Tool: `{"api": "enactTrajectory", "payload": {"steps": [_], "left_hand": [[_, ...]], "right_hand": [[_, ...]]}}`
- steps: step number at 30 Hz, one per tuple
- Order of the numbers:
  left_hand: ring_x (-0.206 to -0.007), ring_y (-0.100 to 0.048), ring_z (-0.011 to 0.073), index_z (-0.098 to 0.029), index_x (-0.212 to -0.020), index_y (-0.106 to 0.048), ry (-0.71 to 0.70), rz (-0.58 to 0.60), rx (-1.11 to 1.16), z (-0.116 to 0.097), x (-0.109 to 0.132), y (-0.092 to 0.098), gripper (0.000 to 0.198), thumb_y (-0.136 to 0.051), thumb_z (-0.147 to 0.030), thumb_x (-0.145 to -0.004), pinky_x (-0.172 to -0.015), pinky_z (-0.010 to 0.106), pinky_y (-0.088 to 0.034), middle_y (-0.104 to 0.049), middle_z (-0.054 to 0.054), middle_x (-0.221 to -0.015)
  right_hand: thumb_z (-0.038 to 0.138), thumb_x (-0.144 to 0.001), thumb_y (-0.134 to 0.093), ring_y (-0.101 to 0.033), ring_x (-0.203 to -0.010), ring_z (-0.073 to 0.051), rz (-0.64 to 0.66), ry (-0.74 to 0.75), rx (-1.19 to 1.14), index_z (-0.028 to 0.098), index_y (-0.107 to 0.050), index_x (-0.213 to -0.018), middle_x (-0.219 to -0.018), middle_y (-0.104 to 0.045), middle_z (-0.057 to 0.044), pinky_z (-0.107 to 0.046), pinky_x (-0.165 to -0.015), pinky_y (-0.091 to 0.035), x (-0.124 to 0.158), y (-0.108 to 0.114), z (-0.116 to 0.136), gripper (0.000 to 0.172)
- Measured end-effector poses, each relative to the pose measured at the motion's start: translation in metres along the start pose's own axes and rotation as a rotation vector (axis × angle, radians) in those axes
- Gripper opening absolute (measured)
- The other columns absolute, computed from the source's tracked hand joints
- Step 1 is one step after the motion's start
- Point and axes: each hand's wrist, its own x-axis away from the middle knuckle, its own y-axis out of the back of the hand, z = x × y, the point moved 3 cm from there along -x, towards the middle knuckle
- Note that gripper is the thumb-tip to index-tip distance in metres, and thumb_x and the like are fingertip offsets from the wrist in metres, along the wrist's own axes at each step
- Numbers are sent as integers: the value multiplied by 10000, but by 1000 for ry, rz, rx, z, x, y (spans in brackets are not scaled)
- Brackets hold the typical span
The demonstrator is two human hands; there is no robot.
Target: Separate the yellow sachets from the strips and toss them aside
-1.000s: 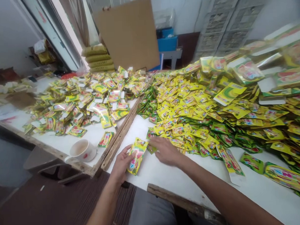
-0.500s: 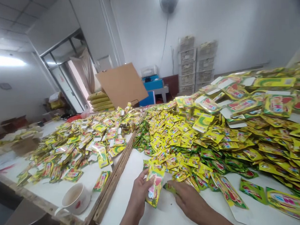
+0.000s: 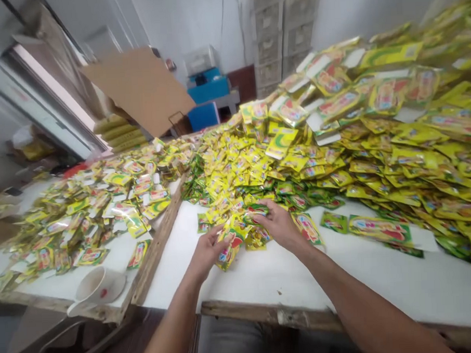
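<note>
My left hand (image 3: 207,251) is closed on a small yellow carton (image 3: 231,245) with printed fruit, tilted above the white table, thumb on its front face. My right hand (image 3: 280,225) pinches a green sachet (image 3: 256,211) near the carton's upper end. Whether the sachet touches the carton, I cannot tell. Yellow sachets (image 3: 235,171) lie heaped just beyond both hands, with green ones among them. To the right of my right hand, a printed carton (image 3: 308,228) and a flat open-ended carton (image 3: 380,229) rest on the table.
More cartons (image 3: 321,94) are piled on the sachet heap at right. Across a wooden ledge (image 3: 160,242), many cartons (image 3: 115,195) cover the left table, near a white cup (image 3: 100,287). A large cardboard sheet (image 3: 141,89) stands behind. The table's wooden front edge (image 3: 260,311) is close.
My right hand has lifted from the table with a green sachet and come up beside the carton's upper end. My left hand still holds the carton. The view has tipped downward and shifted right.
</note>
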Motion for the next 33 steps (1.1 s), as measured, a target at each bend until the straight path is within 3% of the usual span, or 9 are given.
{"api": "enactTrajectory", "payload": {"steps": [3, 7, 9, 13, 19, 24, 29, 33], "left_hand": [[-818, -680, 223, -144, -1204, -575, 10, 106, -60, 4, 0, -3, 635, -780, -340, -635, -745, 316, -516, -716, 95, -986], [-845, -674, 221, -136, -1205, -569, 30, 131, -120, 7, 0, 2, 616, -765, -335, -657, -762, 312, -511, -710, 94, -1005], [-856, -671, 227, -130, -1193, -577, 49, 149, -143, 7, 0, 5, 618, -773, -335, -644, -771, 319, -509, -708, 97, -1010], [-792, -678, 220, -134, -1200, -575, 82, 176, -124, 7, -2, 10, 663, -797, -329, -607, -742, 320, -514, -718, 91, -967], [-771, -680, 203, -131, -1215, -558, 85, 178, -20, 12, -4, 12, 651, -782, -327, -637, -705, 291, -514, -711, 104, -998], [-743, -683, 192, -121, -1150, -597, 110, 209, 72, 14, 0, 6, 573, -787, -286, -635, -708, 282, -509, -727, 97, -916], [-680, -677, 173, -118, -1103, -625, 172, 225, 83, 19, 1, -2, 550, -811, -233, -598, -658, 251, -501, -733, 75, -819], [-687, -677, 166, -120, -1105, -626, 181, 229, 104, 20, 0, -2, 542, -807, -221, -604, -657, 244, -506, -732, 79, -846]], "right_hand": [[416, -733, -623, -424, -456, -94, 139, 81, 215, 193, -616, -839, -508, -473, 68, -219, -456, -302, 3, -3, 2, 247], [336, -707, -666, -400, -513, -80, 241, 131, 316, 187, -630, -748, -569, -484, 54, -214, -490, -280, 4, -6, -3, 158], [308, -665, -698, -427, -546, -86, 243, 116, 262, 186, -618, -739, -603, -501, 47, -214, -497, -297, 2, -6, -7, 164], [358, -563, -761, -474, -542, -103, 226, -33, 11, 196, -564, -783, -595, -500, 60, -214, -462, -337, -1, -9, -13, 337], [398, -505, -792, -542, -573, -119, 161, -180, -209, 195, -520, -775, -668, -574, 34, -228, -470, -404, -2, -9, -6, 433], [384, -622, -735, -535, -636, -122, 286, 47, -18, 180, -571, -741, -685, -590, 20, -243, -571, -407, 0, -16, -4, 288], [260, -717, -665, -466, -599, -105, 282, 202, 374, 195, -602, -751, -629, -549, 42, -223, -560, -318, 6, -15, -4, 97], [250, -710, -667, -438, -602, -107, 221, 243, 417, 199, -567, -765, -649, -529, 46, -225, -562, -305, 9, -14, -2, 125]]}}
